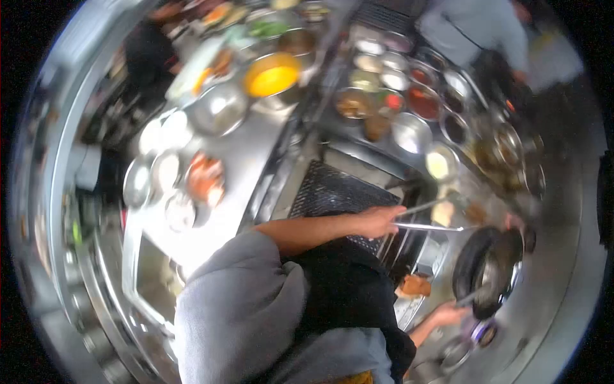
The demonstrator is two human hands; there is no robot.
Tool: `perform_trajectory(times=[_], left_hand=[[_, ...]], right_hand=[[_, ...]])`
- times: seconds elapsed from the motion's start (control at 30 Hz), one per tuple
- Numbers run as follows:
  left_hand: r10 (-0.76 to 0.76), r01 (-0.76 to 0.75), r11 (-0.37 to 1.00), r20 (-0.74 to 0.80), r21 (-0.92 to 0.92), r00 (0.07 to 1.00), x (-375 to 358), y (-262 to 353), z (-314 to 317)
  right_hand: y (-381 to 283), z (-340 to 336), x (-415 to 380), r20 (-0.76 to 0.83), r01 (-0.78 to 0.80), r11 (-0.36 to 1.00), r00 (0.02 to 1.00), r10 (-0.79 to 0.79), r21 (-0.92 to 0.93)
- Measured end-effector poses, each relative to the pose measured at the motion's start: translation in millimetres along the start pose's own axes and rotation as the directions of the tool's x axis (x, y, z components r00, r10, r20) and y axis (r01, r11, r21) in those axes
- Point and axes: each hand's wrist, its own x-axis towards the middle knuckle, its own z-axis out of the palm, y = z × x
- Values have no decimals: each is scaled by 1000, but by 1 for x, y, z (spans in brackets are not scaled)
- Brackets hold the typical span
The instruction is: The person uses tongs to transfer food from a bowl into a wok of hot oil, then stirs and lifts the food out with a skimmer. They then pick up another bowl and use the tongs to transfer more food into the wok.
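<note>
A person in a grey top (246, 301) and black apron (345, 288) works with both hands engaged beside a crowded kitchen station. At near right, the right hand (448, 313) is closed around a handle (472, 297) that reaches a dark pan (464, 265); blur hides whether it belongs to the pan or to a utensil laid across it. A purple-ringed item (485, 333) sits just beside, on the near side. Left of the pan, a browned piece of food (416, 286) rests by the edge of the station.

Farther in, the left hand (377, 222) is clenched on what appear to be metal tongs (428, 226), their two arms spread, the lower one ending just beside the pan's far rim. The work looks under way rather than finished, with neither grip released; something shines inside the pan, but its contents, and how much remains to be done, cannot be told.

Room is tight around the pan, held between the right hand and the tongs, with the station's edge to its left. Beyond the left forearm lies a dark grate (332, 185), framed by metal edges. Reddish food (206, 179) and a steel bowl (220, 109) stand on the left counter (252, 150); a bowl of yellow food (273, 75) and a sauce container (422, 102) sit farther off. At far right is a co-worker in a pale top (473, 32).
</note>
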Motion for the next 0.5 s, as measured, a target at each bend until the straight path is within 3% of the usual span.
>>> perform_trajectory(times=[0.03,0.07,0.1,0.13,0.17,0.2,0.23,0.27,0.3,0.33,0.37,0.4,0.43,0.5], left_hand=[[-24,23,993,-10,-119,1000,-28,-2,3],[-48,38,991,-74,-130,996,-57,-12,2],[31,-64,979,-170,-194,985,-85,-26,8],[111,-178,954,-267,-242,957,-112,-35,11],[103,-178,955,-302,-235,948,-141,-26,3],[14,-114,909,-244,-401,970,-174,-6,-9],[-58,-48,830,-171,-556,984,-197,4,-14],[-53,-100,831,-257,-547,965,-206,-3,-13],[-68,-110,827,-293,-551,954,-212,-9,-12],[-64,-177,888,-494,-424,867,-215,-15,-14],[-34,-209,937,-669,-280,743,-223,-20,-17],[-25,-222,940,-703,-259,711,-235,-24,-22],[-32,-221,941,-720,-255,693,-249,-28,-25],[-95,-349,871,-816,-346,570,-285,-38,-30]], right_hand=[[-27,-28,1,14,58,997,998,-59,40],[-65,-60,-6,-153,226,966,966,-206,125],[-91,-81,-22,-317,372,912,898,-306,173],[-113,-90,-35,-258,447,822,891,-374,353],[-140,-95,-45,-219,489,696,868,-445,526],[-166,-95,-60,-187,497,577,839,-512,648],[-195,-104,-82,33,282,502,848,-530,818],[-220,-102,-98,82,291,437,748,-659,851],[-240,-79,-117,129,138,293,671,-730,946],[-268,-94,-137,297,-125,274,547,-783,954],[-288,-95,-158,284,-89,274,456,-843,958],[-308,-96,-176,255,-81,242,347,-902,967],[-330,-111,-191,281,0,290,255,-925,957],[-369,-105,-228,187,-36,184,155,-970,982]])
